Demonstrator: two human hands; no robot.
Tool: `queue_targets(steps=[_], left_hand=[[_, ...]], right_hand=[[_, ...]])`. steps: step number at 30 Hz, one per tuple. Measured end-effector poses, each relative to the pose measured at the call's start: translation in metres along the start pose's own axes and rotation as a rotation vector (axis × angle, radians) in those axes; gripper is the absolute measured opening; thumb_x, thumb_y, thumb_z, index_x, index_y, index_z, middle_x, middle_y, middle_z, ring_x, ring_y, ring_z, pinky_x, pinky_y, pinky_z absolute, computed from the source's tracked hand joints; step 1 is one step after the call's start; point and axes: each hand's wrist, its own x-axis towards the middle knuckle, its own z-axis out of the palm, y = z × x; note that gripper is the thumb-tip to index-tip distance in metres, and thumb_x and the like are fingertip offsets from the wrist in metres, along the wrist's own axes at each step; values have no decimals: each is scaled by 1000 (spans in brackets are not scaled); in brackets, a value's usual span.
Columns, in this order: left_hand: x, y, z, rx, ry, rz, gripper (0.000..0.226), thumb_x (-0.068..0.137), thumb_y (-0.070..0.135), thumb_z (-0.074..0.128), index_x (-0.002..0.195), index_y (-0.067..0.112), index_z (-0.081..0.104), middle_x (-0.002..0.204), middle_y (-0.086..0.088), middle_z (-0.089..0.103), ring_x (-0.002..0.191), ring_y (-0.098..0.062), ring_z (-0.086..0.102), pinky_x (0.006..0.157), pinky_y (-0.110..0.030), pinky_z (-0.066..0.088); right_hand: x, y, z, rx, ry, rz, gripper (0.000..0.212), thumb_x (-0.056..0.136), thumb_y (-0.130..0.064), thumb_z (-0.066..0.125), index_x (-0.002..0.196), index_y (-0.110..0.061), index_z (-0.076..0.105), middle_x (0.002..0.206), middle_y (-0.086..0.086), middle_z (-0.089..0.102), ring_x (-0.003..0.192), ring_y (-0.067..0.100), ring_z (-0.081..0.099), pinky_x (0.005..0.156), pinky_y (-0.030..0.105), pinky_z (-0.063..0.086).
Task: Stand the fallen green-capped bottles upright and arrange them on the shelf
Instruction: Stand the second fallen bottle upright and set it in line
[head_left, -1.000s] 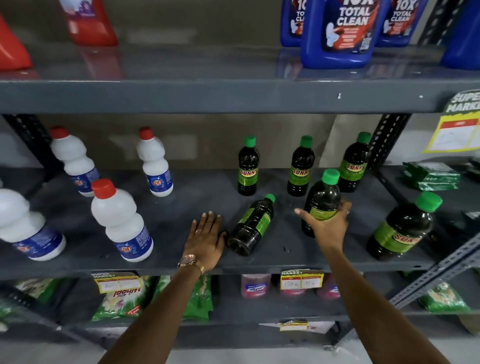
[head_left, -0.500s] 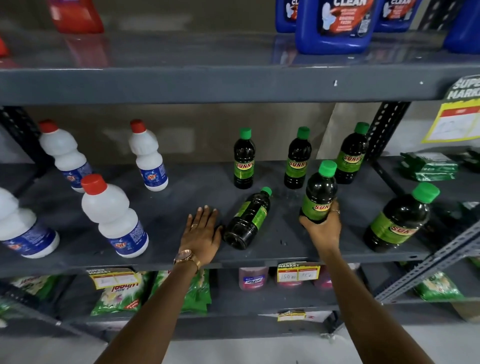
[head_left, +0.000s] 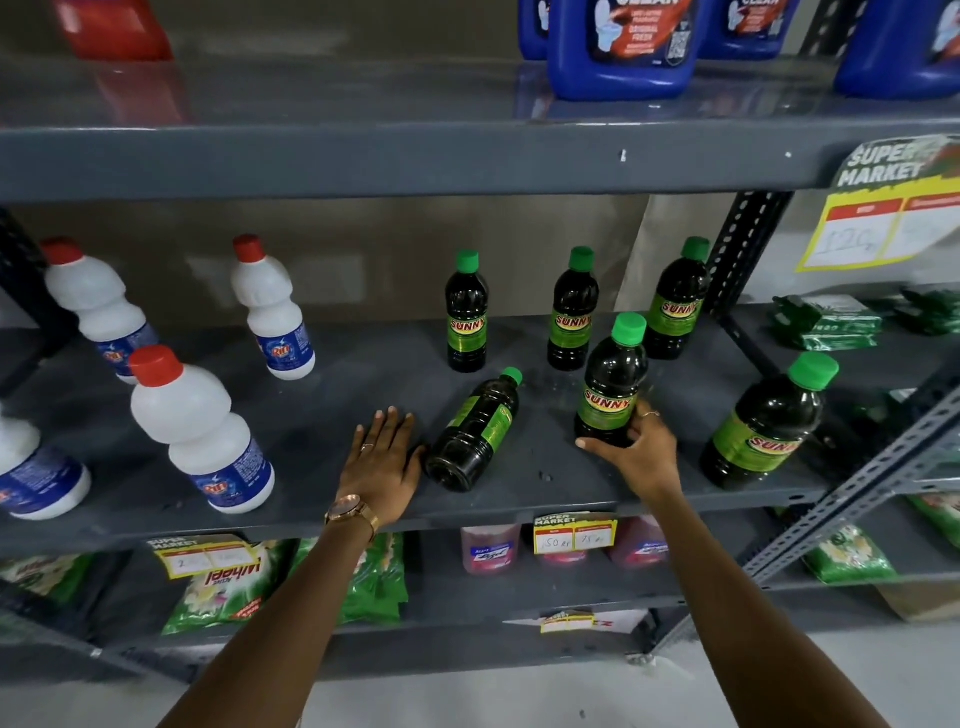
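Note:
On the grey middle shelf (head_left: 322, 415) a dark green-capped bottle (head_left: 475, 431) lies on its side, cap pointing back right. My left hand (head_left: 384, 457) rests flat on the shelf just left of its base, fingers spread, thumb near the bottle. My right hand (head_left: 636, 447) grips the lower part of an upright green-capped bottle (head_left: 610, 384) standing in the front row. Three more green-capped bottles stand at the back: (head_left: 466, 312), (head_left: 572, 309), (head_left: 675, 301). Another green-capped bottle (head_left: 769, 423) stands at the front right.
White red-capped bottles (head_left: 200, 431) stand on the shelf's left half. Blue jugs (head_left: 623, 47) sit on the shelf above. A slotted metal upright (head_left: 743, 249) and a diagonal brace (head_left: 857, 483) bound the right side. Price tags (head_left: 574, 532) hang on the front edge.
My right hand has slid down the upright bottle and set it further back on the shelf. The left hand and the lying bottle have stayed put.

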Motion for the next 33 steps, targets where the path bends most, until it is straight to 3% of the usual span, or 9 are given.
queue_targets(steps=[3, 5, 10, 12, 20, 23, 28, 31, 33], left_hand=[[0, 1, -1, 8, -7, 6, 54, 100, 35, 29, 149, 14, 15, 160, -9, 9, 147, -22, 1, 120, -40, -3], [0, 1, -1, 1, -4, 4, 54, 100, 35, 29, 149, 14, 16, 160, -9, 10, 147, -22, 2, 120, -40, -2], [0, 2, 0, 11, -10, 0, 54, 101, 36, 28, 149, 14, 16, 160, -10, 9, 147, -22, 1, 120, -41, -2], [1, 2, 0, 19, -5, 3, 54, 100, 35, 29, 148, 13, 17, 159, -11, 10, 147, -24, 2, 120, -42, -1], [1, 3, 0, 12, 12, 2, 53, 100, 31, 33, 148, 11, 20, 158, -13, 13, 147, -26, 6, 120, -45, 2], [0, 3, -1, 22, 14, 0, 54, 100, 33, 32, 148, 13, 20, 159, -12, 14, 147, -25, 6, 120, -44, 3], [-3, 3, -4, 4, -14, 23, 53, 100, 33, 32, 148, 15, 19, 159, -9, 13, 147, -24, 6, 120, -41, 3], [-6, -10, -11, -1, -46, 114, 51, 100, 32, 35, 148, 19, 21, 158, -9, 17, 146, -24, 10, 119, -38, 7], [-7, -20, -16, -15, -82, 174, 51, 100, 31, 37, 147, 19, 23, 158, -9, 18, 146, -23, 11, 119, -35, 7]], right_hand=[[-6, -2, -13, 19, -82, 15, 83, 51, -26, 93, 124, -14, 54, 114, 0, 66, 102, 11, 64, 90, 24, 50], [-18, -1, -21, 37, -109, 15, 86, 45, -39, 91, 120, -16, 57, 110, -2, 68, 101, 8, 65, 89, 23, 51], [-54, 14, -37, 28, -131, -24, 68, 45, -56, 88, 105, -41, 60, 100, -16, 73, 97, 3, 68, 83, 21, 53], [-58, 16, -39, -13, -134, -46, 72, 47, -60, 84, 111, -37, 59, 101, -14, 72, 97, 4, 68, 85, 24, 53], [-55, 20, -39, -151, -154, -108, 86, 55, -56, 82, 126, -18, 52, 110, -1, 70, 103, 14, 64, 91, 39, 52], [-55, 21, -39, -219, -156, -132, 98, 59, -53, 81, 139, -13, 40, 121, 4, 66, 110, 17, 59, 94, 34, 48], [-59, 17, -37, -190, -162, -106, 110, 63, -40, 84, 150, -16, 21, 140, 8, 53, 128, 24, 49, 106, 41, 41], [-85, 12, -31, -23, 62, -58, 114, 64, -48, 80, 152, -18, 15, 151, -2, 35, 137, 18, 36, 112, 37, 32], [-118, 7, -20, -9, 304, -103, 89, 75, -62, 66, 144, -15, 35, 142, -10, 37, 131, 18, 41, 105, 50, 40]])
